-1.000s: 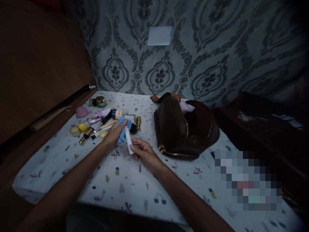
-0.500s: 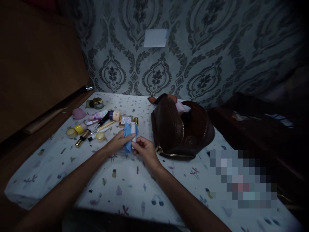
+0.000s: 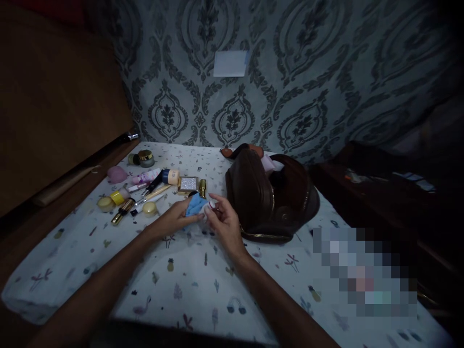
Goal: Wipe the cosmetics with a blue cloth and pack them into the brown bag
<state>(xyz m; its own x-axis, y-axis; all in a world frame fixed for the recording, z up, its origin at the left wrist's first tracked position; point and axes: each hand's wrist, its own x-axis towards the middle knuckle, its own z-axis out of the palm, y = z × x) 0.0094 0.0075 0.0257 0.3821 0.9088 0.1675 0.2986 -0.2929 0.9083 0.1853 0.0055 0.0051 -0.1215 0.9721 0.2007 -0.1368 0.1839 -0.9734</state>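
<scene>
My left hand (image 3: 178,216) is closed on a crumpled blue cloth (image 3: 195,205) above the printed sheet. Against the cloth is a small white tube (image 3: 209,207) with a reddish ring near its end, tilted so that one end faces up toward me. The fingers of my right hand (image 3: 225,220) pinch that tube. Just behind my hands lie a glittery gold-framed compact (image 3: 188,185) and a small gold-capped bottle (image 3: 203,187). A brown leather bag (image 3: 253,193) stands open close by on the right, with pale items in its mouth.
Left of my hands lie several cosmetics: a yellow round jar (image 3: 149,209), a gold and black tube (image 3: 123,211), brushes (image 3: 156,192), a pink sponge (image 3: 116,174) and a gold-lidded jar (image 3: 146,158). A patterned wall (image 3: 232,121) rises behind. A blurred patch covers the right side.
The white tube has tipped from upright to pointing toward me. My right hand has shifted slightly, its fingers now around the tube's end, while the cloth has bunched up in my left hand.
</scene>
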